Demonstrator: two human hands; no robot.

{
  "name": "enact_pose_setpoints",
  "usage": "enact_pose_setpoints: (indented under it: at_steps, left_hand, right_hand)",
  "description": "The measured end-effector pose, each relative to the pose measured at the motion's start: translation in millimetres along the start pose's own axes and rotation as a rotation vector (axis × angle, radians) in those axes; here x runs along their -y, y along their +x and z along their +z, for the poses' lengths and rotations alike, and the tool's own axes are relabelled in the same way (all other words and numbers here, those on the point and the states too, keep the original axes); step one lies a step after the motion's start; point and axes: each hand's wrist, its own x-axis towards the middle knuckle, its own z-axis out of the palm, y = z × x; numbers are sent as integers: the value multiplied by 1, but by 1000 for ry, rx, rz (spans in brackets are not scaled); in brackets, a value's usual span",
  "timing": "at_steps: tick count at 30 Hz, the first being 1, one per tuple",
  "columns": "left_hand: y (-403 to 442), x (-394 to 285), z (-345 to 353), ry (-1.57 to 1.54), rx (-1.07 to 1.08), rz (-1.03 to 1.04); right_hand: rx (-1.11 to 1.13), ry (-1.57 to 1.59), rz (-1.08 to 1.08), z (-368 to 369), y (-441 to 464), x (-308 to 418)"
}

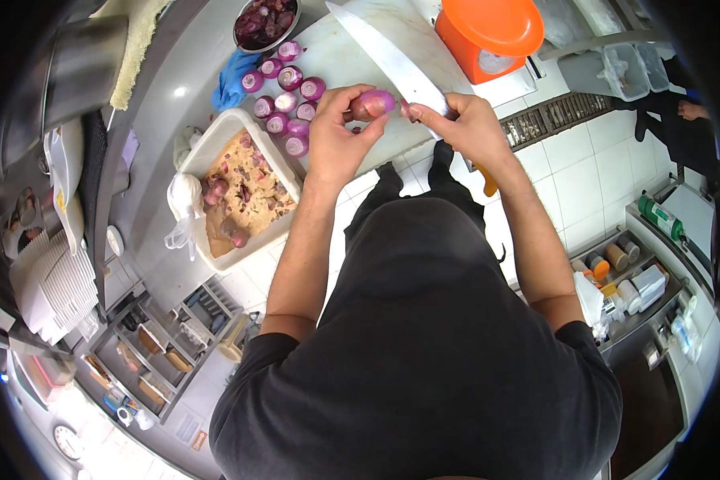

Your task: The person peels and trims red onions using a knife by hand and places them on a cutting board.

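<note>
A partly peeled red onion (372, 105) is held between the thumb and fingers of my left hand (340, 132). My right hand (468, 128) grips a large knife (388, 60), its blade pointing away from me over the white cutting board (344, 48). The right thumb and finger are close to the onion, by a small bit of skin. Several peeled red onions (290, 78) stand grouped on the board's left side. Left of my forearm is a white bin (284, 172) with onion skins and a few unpeeled onions (234, 233) inside.
A metal bowl (294, 24) of onion skins and a blue cloth (234, 78) lie beyond the onions. An orange scale (492, 36) stands at the board's right. Another person's hand (694, 110) shows at the far right, near plastic containers (626, 72).
</note>
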Motion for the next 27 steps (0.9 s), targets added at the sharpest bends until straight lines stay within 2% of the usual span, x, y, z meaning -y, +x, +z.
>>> enact_pose_setpoints:
  at_steps: [2, 8, 11, 17, 23, 27]
  left_hand:
    - [-3, -8, -1, -9, 11, -33]
    - [-5, -2, -5, 41, 20, 150]
    - [-7, -3, -9, 55, 105, 148]
    - [-12, -25, -15, 242, 77, 126]
    - [-12, -26, -16, 267, 69, 237]
    - [-15, -27, -17, 254, 115, 168]
  right_hand:
    - [19, -29, -49, 0, 0, -6]
    - [88, -186, -43, -11, -5, 25]
    - [51, -205, -83, -6, -3, 14]
    - [98, -189, -74, -11, -15, 24]
    - [63, -238, -89, -12, -19, 27]
    - [73, -324, -140, -14, -20, 24]
